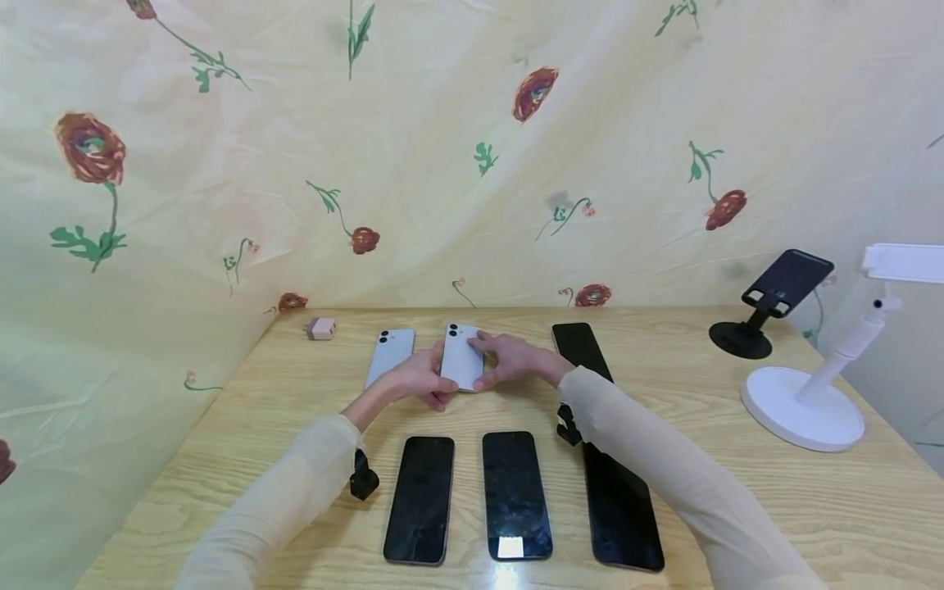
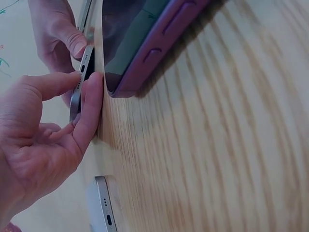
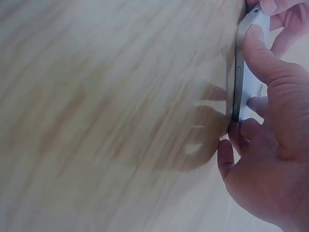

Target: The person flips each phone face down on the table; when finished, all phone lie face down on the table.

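My left hand [image 1: 422,378] and right hand [image 1: 511,359] both grip one white phone [image 1: 462,356], pinched by its long side edges between thumbs and fingertips. The phone sits at the far middle of the table, back side up, its near end resting on or just above the wood; I cannot tell which.

Items, largest to smallest:

- Table [image 1: 737,492]: light wood grain, carrying everything below.
- White stand [image 1: 804,401], at the far right, with a round base.
- Black stand [image 1: 767,303], just beyond the white one.
- Long black phone [image 1: 623,516], near right, partly under my right sleeve.
- Two black phones, screen up, in the near row: one left [image 1: 420,500], one middle [image 1: 515,496].
- A further black phone [image 1: 578,344], far right of my hands.
- Second white phone [image 1: 390,354], just left of the held one.
- Pink plug [image 1: 321,329], far left.

Handling judgement: the white phone is stiff, thin and fairly light, with a smooth back that is likely slippery and breakable if dropped. Hold it by the metal side rails, as in the wrist views, keeping fingertips off the camera lenses.
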Demonstrator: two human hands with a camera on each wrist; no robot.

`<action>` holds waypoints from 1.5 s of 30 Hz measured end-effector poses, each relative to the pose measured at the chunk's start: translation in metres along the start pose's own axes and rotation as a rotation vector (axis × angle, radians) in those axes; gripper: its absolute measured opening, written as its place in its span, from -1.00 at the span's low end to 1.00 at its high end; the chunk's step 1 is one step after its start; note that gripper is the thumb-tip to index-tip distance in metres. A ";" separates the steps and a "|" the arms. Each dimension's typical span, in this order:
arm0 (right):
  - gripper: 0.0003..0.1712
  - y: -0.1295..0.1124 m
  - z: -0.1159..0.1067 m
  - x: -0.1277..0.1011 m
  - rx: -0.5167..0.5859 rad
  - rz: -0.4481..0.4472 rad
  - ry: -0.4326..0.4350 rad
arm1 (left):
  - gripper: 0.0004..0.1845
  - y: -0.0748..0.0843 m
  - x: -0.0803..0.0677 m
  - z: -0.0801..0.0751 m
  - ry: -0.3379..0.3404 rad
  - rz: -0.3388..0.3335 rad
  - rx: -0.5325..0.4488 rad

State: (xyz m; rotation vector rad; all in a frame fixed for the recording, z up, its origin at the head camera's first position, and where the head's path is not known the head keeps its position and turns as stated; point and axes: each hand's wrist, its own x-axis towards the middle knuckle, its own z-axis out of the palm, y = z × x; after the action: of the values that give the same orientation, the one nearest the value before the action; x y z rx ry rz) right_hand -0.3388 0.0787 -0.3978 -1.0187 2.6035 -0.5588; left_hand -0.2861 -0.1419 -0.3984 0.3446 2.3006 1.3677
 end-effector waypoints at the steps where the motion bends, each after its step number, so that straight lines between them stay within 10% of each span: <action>1: 0.02 0.000 0.000 0.000 0.001 0.000 -0.002 | -0.03 0.001 0.000 0.000 0.003 -0.004 0.013; 28: 0.03 0.000 -0.003 -0.002 -0.009 0.067 -0.049 | -0.19 0.011 0.006 0.010 0.080 -0.127 0.401; 34: -0.09 0.010 -0.018 -0.023 -0.047 0.042 0.016 | -0.43 0.007 0.007 0.017 0.091 -0.052 0.423; 41: -0.38 0.039 -0.073 -0.071 -0.020 -0.021 0.158 | -0.41 0.025 0.011 0.029 0.341 0.129 0.716; 45: -0.38 0.068 -0.083 -0.100 -0.065 0.008 0.190 | -0.36 0.053 0.022 0.054 0.275 0.185 0.775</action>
State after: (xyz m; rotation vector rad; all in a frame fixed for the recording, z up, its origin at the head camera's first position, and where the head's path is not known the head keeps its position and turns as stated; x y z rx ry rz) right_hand -0.3414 0.2148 -0.3429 -1.0205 2.8067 -0.5998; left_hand -0.2792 -0.0658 -0.3800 0.6455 3.0284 0.5503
